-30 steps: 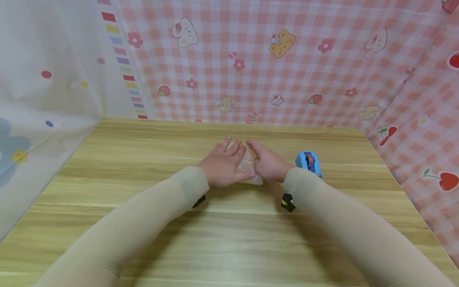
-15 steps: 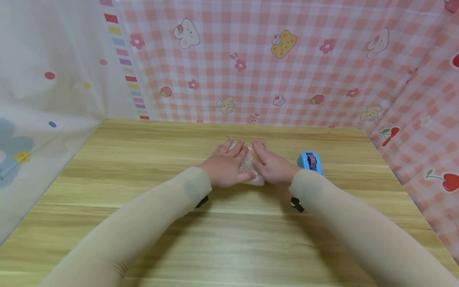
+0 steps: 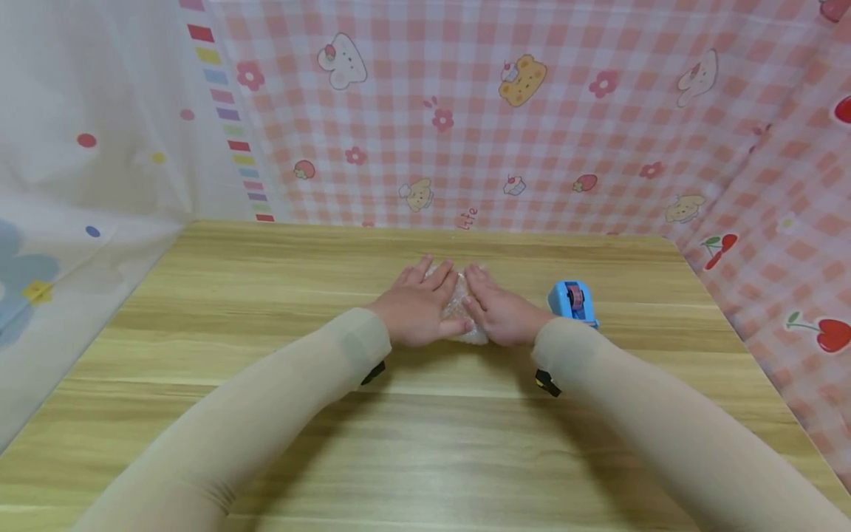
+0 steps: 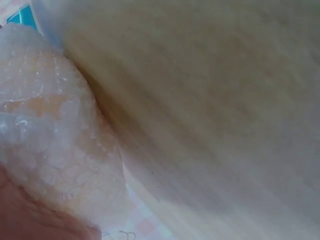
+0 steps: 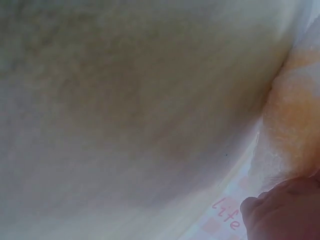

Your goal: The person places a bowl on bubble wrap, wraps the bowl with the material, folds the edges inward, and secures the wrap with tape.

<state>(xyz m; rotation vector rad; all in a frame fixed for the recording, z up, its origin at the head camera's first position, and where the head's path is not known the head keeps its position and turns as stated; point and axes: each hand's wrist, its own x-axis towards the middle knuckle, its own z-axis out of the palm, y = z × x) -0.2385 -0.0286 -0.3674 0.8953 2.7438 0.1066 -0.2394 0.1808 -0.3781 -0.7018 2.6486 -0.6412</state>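
A bundle of clear bubble wrap (image 3: 459,299) lies on the table between the two hands. In the right wrist view something orange shows through the wrap (image 5: 295,120); its kind cannot be made out. My left hand (image 3: 415,309) rests on the bundle's left side, fingers straight and spread, thumb across its near end. From the other side my right hand (image 3: 508,316) presses on the wrap with extended fingers. The left wrist view shows the wrap (image 4: 55,135) bulging above part of the left hand (image 4: 40,215). Much of the bundle is covered by the hands.
A blue tape dispenser (image 3: 564,299) with a pink roll stands just right of the right hand, partly behind the wrist. The wood-grain table (image 3: 425,443) meets a pink checked cloth (image 3: 399,118) at the back. More cloth hangs at both sides.
My right hand has shifted from the bundle's right edge and now lies with its fingers extended over that side. The left hand has stayed nearly still on the wrap.
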